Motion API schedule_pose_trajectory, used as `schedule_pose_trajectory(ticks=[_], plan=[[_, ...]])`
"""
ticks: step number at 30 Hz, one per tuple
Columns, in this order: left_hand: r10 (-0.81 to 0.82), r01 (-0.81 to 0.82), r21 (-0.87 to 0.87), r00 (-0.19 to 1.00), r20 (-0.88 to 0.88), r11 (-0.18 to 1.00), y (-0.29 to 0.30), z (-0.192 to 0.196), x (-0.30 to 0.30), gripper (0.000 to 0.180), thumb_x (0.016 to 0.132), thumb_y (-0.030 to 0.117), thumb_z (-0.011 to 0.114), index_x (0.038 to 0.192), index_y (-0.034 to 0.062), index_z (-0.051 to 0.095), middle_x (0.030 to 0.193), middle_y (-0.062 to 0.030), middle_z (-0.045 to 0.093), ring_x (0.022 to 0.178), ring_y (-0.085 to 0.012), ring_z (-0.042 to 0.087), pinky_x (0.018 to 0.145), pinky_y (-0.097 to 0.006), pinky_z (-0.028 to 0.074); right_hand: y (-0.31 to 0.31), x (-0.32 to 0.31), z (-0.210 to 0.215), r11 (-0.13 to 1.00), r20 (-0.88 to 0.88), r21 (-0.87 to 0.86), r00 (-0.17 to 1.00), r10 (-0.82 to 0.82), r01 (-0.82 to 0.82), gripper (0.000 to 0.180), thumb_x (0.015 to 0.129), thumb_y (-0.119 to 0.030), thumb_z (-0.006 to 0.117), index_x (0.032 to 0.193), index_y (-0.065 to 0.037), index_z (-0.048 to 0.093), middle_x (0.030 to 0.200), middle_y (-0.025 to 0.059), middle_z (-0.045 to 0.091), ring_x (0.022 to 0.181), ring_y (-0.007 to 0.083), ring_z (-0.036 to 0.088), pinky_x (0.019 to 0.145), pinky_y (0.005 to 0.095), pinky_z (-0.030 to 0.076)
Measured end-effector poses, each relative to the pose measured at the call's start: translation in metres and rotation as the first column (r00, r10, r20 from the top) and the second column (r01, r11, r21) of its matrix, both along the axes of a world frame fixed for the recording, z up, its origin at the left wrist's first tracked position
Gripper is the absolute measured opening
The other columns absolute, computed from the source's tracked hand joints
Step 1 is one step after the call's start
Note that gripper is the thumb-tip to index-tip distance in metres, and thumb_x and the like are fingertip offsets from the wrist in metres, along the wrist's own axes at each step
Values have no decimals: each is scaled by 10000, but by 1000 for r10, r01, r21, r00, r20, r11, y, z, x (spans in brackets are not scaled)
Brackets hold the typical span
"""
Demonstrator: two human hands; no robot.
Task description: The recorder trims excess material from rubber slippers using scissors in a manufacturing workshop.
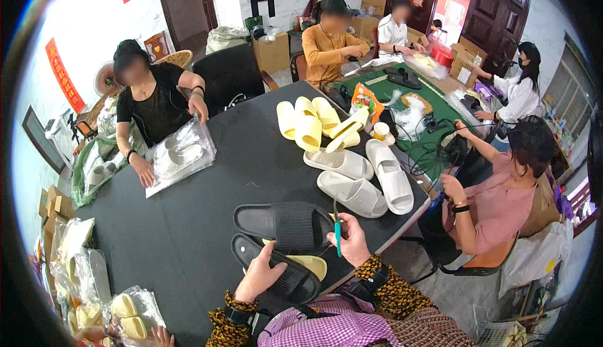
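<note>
Two black slippers lie side by side before me on the dark table (188,234). My left hand (259,275) grips the near edge of the closer black slipper (294,279), forefinger and thumb showing, other fingers partly hidden. In my right hand (353,241) is a small teal-handled tool (338,235) with a thin dark tip; its exact kind is unclear. That hand's fingers are at the toe end of the farther black slipper (301,226). A pale yellow slipper (316,265) shows partly from beneath the closer black one.
Beyond sit white slippers (358,196) and a pile of yellow slippers (308,132). Across the left side, a person handles bagged slippers (182,153). Bagged pairs (129,315) lie lower left. Several people work around a green mat (433,152) with cables at the right.
</note>
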State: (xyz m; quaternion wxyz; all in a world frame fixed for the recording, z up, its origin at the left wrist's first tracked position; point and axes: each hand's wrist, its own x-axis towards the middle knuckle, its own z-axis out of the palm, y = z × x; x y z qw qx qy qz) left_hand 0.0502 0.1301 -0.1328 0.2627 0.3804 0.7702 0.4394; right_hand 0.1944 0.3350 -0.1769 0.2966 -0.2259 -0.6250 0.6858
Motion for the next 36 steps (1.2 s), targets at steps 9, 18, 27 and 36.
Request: schedule_pose_trajectory(ticks=[9, 18, 27, 36], plan=[[-356, 198, -355, 811, -464, 914, -21, -6, -12, 488, 759, 176, 593, 1191, 2, 448, 785, -202, 607, 850, -377, 567, 875, -485, 370, 44, 37, 37, 976, 39, -36, 976, -214, 216, 517, 795, -4, 653, 1247, 0, 402, 882, 78, 573, 695, 127, 580, 541, 260, 527], [-602, 279, -534, 356, -715, 798, -36, -8, -11, 268, 758, 92, 557, 1017, 26, 534, 755, -41, 556, 876, -234, 517, 1017, -552, 300, 95, 102, 43, 955, 41, -68, 957, -287, 289, 510, 737, -38, 657, 1213, -61, 476, 944, 26, 538, 700, 115, 564, 479, 258, 530], [-560, 229, -512, 335, -757, 828, -47, -30, -20, 304, 774, 129, 559, 1062, 34, 550, 795, -16, 539, 913, -205, 501, 1049, -536, 282, 89, 110, 84, 942, 78, 4, 939, -335, 336, 470, 708, -3, 629, 1160, -38, 505, 825, -13, 514, 633, 58, 502, 467, 209, 477], [-349, 194, -290, 523, -777, 937, -56, -37, -22, 399, 736, 68, 581, 1134, 74, 551, 1235, -137, 496, 1203, -306, 424, 1033, -541, 296, 71, 63, 65, 992, 208, -79, 975, -77, 95, 524, 736, -54, 681, 1214, -34, 468, 876, 29, 528, 677, 94, 529, 432, 256, 506]])
